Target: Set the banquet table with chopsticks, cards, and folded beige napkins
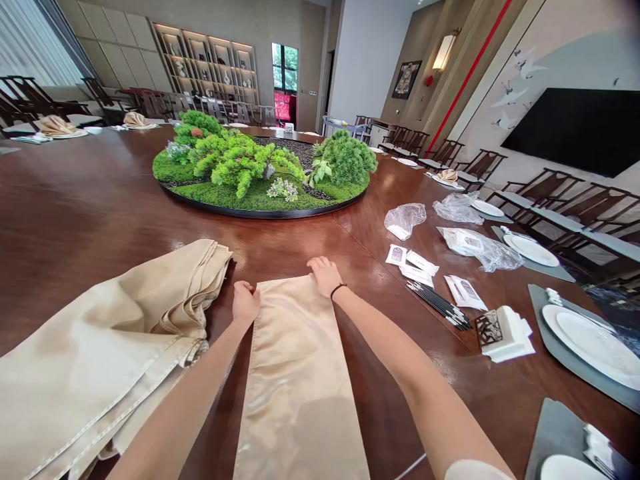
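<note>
Beige cloth [295,360] lies between left fingers [243,287], curled at its far-left corner, and right fingers [318,263], half-extended at far-right; grip not determinable.

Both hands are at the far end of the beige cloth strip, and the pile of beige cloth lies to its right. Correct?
Not quite: the head view shows the pile of beige cloth to the strip's left. The left hand and right hand are indeed at its far end.

Strip [297,360]: smooth satiny cloth; tbl [95,207]: glossy wd.; bag [483,248]: crinkly plast.
</note>
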The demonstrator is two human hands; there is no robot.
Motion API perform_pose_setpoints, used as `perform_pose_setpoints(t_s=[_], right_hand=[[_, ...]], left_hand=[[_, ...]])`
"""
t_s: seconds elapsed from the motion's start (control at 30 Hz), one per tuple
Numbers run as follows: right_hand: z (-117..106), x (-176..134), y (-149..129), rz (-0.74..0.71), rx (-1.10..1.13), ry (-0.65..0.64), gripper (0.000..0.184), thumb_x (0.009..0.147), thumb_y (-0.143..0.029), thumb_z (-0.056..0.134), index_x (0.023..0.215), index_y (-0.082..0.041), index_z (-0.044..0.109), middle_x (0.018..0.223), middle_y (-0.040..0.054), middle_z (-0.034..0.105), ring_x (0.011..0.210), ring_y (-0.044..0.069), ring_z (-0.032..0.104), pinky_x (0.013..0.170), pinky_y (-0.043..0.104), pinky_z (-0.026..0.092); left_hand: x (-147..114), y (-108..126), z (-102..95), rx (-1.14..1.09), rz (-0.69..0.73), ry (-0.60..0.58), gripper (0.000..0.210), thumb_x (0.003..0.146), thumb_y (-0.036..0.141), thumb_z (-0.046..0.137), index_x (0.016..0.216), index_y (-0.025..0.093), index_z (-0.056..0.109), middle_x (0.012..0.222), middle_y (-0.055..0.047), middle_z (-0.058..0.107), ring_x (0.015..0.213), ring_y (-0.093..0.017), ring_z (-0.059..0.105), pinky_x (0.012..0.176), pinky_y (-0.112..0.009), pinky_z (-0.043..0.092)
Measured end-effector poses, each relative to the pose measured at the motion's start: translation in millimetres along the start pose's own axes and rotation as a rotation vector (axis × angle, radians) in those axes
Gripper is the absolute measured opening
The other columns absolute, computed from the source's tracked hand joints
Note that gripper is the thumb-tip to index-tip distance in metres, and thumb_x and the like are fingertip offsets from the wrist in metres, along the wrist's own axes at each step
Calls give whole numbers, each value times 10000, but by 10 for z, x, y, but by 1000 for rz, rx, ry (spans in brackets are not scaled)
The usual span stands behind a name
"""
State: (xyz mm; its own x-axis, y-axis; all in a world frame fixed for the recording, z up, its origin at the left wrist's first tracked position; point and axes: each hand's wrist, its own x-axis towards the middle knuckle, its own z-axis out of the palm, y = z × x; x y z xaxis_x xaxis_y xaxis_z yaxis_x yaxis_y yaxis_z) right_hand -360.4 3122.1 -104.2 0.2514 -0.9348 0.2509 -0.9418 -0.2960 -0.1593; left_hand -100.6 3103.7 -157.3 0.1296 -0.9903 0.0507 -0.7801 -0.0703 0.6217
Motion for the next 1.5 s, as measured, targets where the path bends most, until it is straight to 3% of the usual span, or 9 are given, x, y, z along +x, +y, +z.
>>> perform_pose_setpoints(t_s=[0.1,0.27,0.4,0.53,0.77,0.97,1.2,1.37,1.5], right_hand=[[246,-316,-250,-50,36,-64,484,938,-322,413,1408,-212,386,1490,100,367,1386,276,242,1116,511,176],[539,-463,-92,24,59,-209,568,964,-416,337,1498,-237,265,1565,54,229,1452,263,145,1157,541,98],[533,-251,159,107,71,-186,537,975,-347,312,1503,-265,256,1568,28,210,1460,259,127,1157,564,90],[468,-359,3,22,79,-165,533,961,-309,376,1487,-282,297,1556,26,242,1462,271,113,1156,587,18],[153,-1903,-810,-242,236,-301,643,926,-333,469,1511,-312,204,1546,53,263,1451,264,171,1156,592,35],[-222,-3413,-1266,-353,416,-469,784,828,-477,601,1500,-359,215,1528,62,309,1440,285,204,1158,591,42],[-232,-3881,-1282,-235,316,-416,499,975,-233,388,1435,-422,348,1489,-15,392,1424,211,263,1181,503,198],[-195,-3850,-1120,-233,276,-297,383,963,-244,401,1263,-430,550,1301,-33,602,1256,185,520,1089,405,385],[-275,-3805,-1027,-48,286,-171,359,932,-178,373,1131,-321,636,1060,33,710,959,201,665,997,422,419]], left_hand=[[-423,135,-2,128,309,31,491,888,367,463,1297,103,392,1364,-205,437,1284,-319,400,1042,-423,322],[-1042,87,115,251,712,-237,588,880,499,466,1432,313,384,1557,-71,262,1442,-354,134,1140,-549,128],[-1069,-37,179,297,678,-266,633,853,602,458,1441,388,361,1581,-46,218,1455,-370,71,1134,-594,65],[-991,-60,187,341,624,-281,686,846,618,458,1464,351,327,1585,-60,203,1462,-346,58,1146,-567,61],[-959,-81,130,433,459,-211,688,913,550,337,1500,200,255,1587,-138,138,1465,-309,83,1136,-607,58],[-1916,-356,-182,395,703,-325,641,941,440,316,1513,175,204,1579,-122,181,1459,-293,134,1158,-579,41],[-3398,-953,-862,284,1042,-607,648,910,424,432,1505,344,186,1551,-47,304,1412,-279,286,1167,-533,167],[-3536,-1069,-878,304,918,-557,466,846,283,541,1304,365,503,1317,-48,574,1249,-272,492,1095,-455,350],[-3392,-896,-897,309,766,-559,298,839,189,503,1108,273,598,1182,-63,610,1151,-243,534,1009,-396,411]])
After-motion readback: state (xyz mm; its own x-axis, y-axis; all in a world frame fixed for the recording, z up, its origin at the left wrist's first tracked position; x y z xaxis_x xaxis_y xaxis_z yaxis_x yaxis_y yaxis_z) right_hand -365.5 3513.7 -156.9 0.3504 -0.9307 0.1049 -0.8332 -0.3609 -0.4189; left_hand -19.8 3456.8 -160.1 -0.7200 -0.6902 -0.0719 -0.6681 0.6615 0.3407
